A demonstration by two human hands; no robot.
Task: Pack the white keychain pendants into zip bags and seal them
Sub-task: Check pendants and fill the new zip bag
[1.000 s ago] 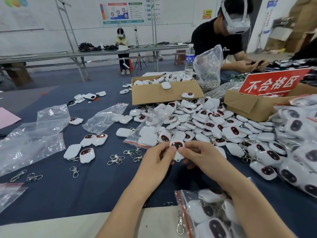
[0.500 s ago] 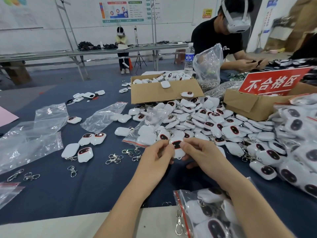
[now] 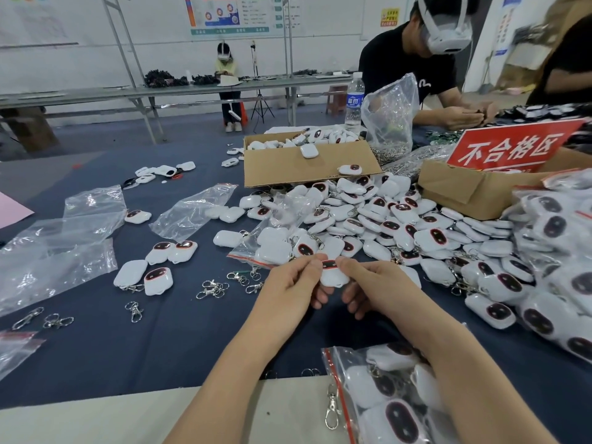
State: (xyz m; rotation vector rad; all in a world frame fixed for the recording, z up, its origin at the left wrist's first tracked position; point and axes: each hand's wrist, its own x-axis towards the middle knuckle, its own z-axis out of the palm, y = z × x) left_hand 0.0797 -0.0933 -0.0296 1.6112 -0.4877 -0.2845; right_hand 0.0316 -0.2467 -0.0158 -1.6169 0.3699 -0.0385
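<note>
We hold one white keychain pendant (image 3: 333, 276) between both hands, just above the dark blue table cloth (image 3: 166, 344). Our left hand (image 3: 288, 285) pinches its left side with thumb and forefinger. Our right hand (image 3: 381, 290) pinches its right side the same way, the other fingers curled underneath. The pendant's dark, red-rimmed face shows between our fingertips.

Just beyond the left hand lies a partly filled zip bag (image 3: 272, 248), its red-striped mouth toward us. A loose pile of pendants (image 3: 384, 219) spreads beyond and to the right, reaching two cardboard boxes (image 3: 304, 169). Bagged pendants (image 3: 560, 251) are heaped along the right side, near our right forearm.

Under that forearm a filled zip bag (image 3: 384, 398) lies across the pale near edge of the table (image 3: 96, 421), a metal clasp poking from its mouth.

To the left, loose clasps (image 3: 213, 288), a few pendants and flat zip bags (image 3: 57, 251) are scattered. A broad stretch of cloth runs between them, our left forearm and the near edge.
</note>
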